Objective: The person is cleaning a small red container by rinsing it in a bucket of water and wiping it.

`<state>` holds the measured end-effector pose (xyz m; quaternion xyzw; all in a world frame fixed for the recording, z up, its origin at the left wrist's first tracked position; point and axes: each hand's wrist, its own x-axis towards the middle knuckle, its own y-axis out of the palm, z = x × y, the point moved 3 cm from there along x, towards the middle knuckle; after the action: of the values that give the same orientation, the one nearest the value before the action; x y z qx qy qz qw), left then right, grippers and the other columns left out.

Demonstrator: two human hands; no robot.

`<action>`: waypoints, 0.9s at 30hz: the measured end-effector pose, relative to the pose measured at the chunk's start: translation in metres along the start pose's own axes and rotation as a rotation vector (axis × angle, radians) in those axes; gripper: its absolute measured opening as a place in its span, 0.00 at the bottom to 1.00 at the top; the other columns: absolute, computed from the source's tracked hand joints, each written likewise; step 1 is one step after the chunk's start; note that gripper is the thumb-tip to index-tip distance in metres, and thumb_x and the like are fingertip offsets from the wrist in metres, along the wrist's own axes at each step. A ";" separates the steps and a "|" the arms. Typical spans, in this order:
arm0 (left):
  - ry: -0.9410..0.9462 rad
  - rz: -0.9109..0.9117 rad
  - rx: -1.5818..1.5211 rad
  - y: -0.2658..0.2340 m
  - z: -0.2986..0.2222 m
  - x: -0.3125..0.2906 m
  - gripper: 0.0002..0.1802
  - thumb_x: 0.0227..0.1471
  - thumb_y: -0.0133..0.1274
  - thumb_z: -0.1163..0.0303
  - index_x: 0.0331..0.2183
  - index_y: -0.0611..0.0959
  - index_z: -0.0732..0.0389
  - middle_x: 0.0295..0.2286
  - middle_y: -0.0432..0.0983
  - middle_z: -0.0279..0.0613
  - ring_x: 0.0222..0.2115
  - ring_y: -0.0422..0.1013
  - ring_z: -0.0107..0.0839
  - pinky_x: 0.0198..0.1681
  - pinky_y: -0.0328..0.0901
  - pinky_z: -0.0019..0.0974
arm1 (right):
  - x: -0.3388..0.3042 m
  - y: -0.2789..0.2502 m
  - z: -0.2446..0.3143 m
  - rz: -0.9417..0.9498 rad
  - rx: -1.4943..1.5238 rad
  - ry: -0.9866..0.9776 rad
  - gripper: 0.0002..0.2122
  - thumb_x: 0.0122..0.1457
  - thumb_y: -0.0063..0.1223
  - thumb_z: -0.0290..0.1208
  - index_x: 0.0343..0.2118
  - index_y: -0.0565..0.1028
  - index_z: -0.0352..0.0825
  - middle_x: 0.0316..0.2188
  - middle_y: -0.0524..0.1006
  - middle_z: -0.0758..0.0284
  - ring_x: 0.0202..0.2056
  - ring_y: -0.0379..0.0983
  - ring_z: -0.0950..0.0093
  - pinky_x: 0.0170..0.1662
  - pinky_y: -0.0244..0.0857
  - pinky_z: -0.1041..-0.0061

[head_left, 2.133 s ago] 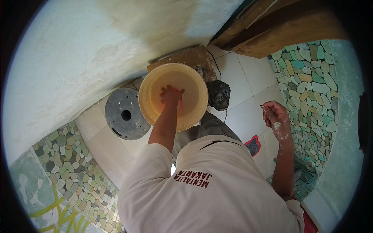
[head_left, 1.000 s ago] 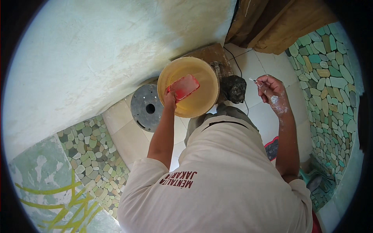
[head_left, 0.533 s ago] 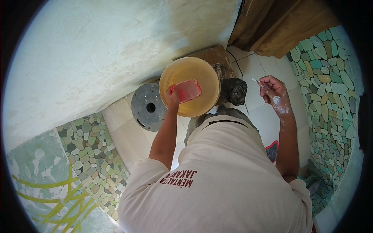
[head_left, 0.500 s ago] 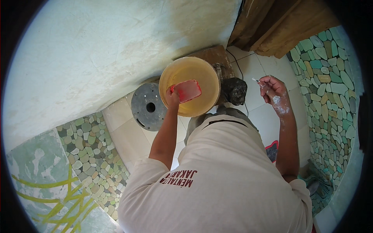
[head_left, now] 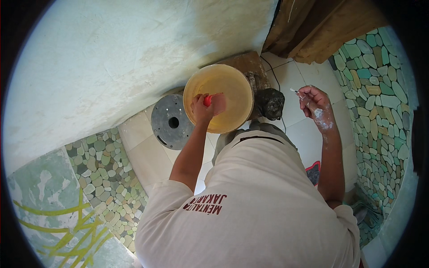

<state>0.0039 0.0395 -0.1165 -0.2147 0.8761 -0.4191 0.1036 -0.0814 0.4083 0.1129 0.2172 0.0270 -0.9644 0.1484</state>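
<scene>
My left hand (head_left: 202, 108) is closed around the handle end of a red plastic dipper (head_left: 218, 103). The dipper is tilted inside a round yellowish bucket (head_left: 247, 99), and my fingers hide part of it. Whether its lower end touches anything in the bucket I cannot tell. Out to the right, my right hand (head_left: 316, 107) is held up in a pinch, with white smears across its back. A thin white cigarette (head_left: 293, 90) pokes out from between its thumb and fingers, dark near the fingertips.
Left of the bucket lies a grey disc (head_left: 167, 127) with a centre hole. A dark lumpy bundle (head_left: 271, 104) sits to the bucket's right, by a wooden board (head_left: 245, 62) and a black cord (head_left: 273, 76). The plastered wall (head_left: 134, 58) rises close behind.
The dipper has turned from lying broad and flat over the bucket to a steeper tilt, and my left hand has rolled with it. My right hand has barely moved.
</scene>
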 end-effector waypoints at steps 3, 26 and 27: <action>0.072 0.093 0.110 -0.008 -0.020 -0.004 0.25 0.32 0.59 0.68 0.40 0.79 0.50 0.46 0.66 0.39 0.48 0.59 0.46 0.51 0.56 0.47 | 0.000 -0.001 0.000 -0.004 0.003 0.001 0.04 0.58 0.48 0.27 0.32 0.72 0.33 0.16 0.68 0.73 0.14 0.57 0.88 0.17 0.50 0.88; 0.284 -0.065 0.041 -0.040 -0.041 -0.006 0.28 0.34 0.59 0.69 0.44 0.75 0.55 0.46 0.63 0.49 0.47 0.60 0.48 0.51 0.55 0.46 | 0.020 -0.001 -0.002 0.085 0.001 0.013 0.06 0.60 0.45 0.30 0.33 0.70 0.34 0.17 0.66 0.74 0.15 0.56 0.88 0.18 0.50 0.89; 0.145 -0.143 -0.146 -0.043 -0.030 -0.004 0.27 0.36 0.58 0.71 0.44 0.74 0.59 0.45 0.63 0.52 0.45 0.62 0.47 0.51 0.57 0.43 | 0.022 -0.001 -0.003 0.093 -0.001 0.013 0.06 0.60 0.45 0.30 0.33 0.70 0.34 0.17 0.66 0.74 0.15 0.56 0.88 0.18 0.50 0.89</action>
<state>0.0088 0.0385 -0.0642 -0.2526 0.8920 -0.3749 -0.0062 -0.0994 0.4032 0.1006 0.2245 0.0182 -0.9550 0.1931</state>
